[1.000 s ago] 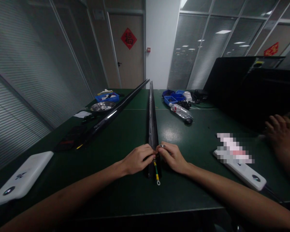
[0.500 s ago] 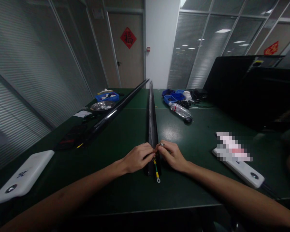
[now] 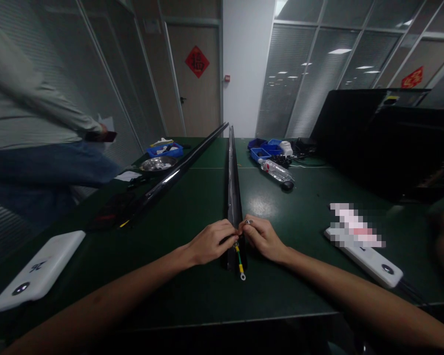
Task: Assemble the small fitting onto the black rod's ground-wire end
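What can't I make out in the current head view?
Head view:
Anything between the left hand and right hand: hidden by the hands themselves.
Silvery piece at the right hand, ring or part: too small.
Person at left: blurred, cut off by the left edge.
Under the pixelated patch over the white device: masked.

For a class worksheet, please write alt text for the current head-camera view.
The left hand and right hand sit close together over the near end of a long dark rail; a green-yellow wire with a ring terminal points toward the viewer. A blurred person is at far left.
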A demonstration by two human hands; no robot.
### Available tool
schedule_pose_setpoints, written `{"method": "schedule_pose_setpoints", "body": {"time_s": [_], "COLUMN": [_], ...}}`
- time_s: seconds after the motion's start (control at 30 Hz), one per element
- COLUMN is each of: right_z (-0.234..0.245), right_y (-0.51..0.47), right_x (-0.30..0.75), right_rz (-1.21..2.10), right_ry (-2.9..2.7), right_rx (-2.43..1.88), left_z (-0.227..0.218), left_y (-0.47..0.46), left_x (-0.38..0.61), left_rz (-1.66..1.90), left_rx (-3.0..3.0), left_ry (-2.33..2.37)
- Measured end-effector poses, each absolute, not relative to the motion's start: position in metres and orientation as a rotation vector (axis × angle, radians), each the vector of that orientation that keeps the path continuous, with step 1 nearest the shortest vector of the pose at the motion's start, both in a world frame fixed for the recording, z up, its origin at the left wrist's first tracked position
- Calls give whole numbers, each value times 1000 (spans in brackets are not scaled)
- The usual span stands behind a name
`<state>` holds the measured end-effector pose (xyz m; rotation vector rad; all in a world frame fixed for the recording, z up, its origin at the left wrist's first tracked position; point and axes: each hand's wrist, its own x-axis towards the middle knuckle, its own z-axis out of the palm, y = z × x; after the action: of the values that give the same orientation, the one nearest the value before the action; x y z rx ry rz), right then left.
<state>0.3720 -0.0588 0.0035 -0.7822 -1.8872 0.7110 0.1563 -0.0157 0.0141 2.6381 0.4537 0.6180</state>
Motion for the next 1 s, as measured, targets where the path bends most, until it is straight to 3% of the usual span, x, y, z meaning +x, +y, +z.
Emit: {"method": "schedule_pose_setpoints", "body": {"time_s": [0.23, 0.73, 1.0], "right_z": [7, 1, 6], "right_y": [-60, -57, -60], "right_x": [370, 372, 371], "right_rz": [592, 762, 636], "right_ry": [-1903, -1871, -1890], "right_rx": [-823, -755, -771], "left_z": [10, 17, 11], "left_y": [-13, -15, -13], "left_x": [157, 155, 156], "left_rz": [617, 610, 602], "left_rx": [2638, 2617, 2627], "left_ry": [449, 443, 451]}}
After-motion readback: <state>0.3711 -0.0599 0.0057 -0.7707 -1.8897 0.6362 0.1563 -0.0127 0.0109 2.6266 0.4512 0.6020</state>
